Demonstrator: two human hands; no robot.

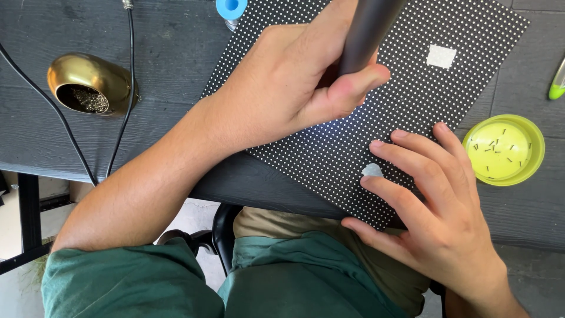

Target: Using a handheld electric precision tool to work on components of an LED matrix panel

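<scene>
A black panel covered in rows of small white dots [459, 88] lies tilted on the dark table. My left hand [300, 82] grips a thick dark grey tool handle [368, 29] like a pen, its tip hidden behind my fingers over the panel's middle. My right hand [435, 206] rests flat on the panel's near corner with fingers spread, and a small pale grey blob [372, 171] sits at my index fingertip. A small white square patch [441, 56] lies on the panel's far part.
A yellow-green round dish [532, 150] holding several tiny dark pins stands right of the panel. A brass holder with metal wool [88, 85] sits at the left beside black cables [130, 53]. A blue spool [231, 8] is at the top; a green-tipped tool [558, 82] at the right edge.
</scene>
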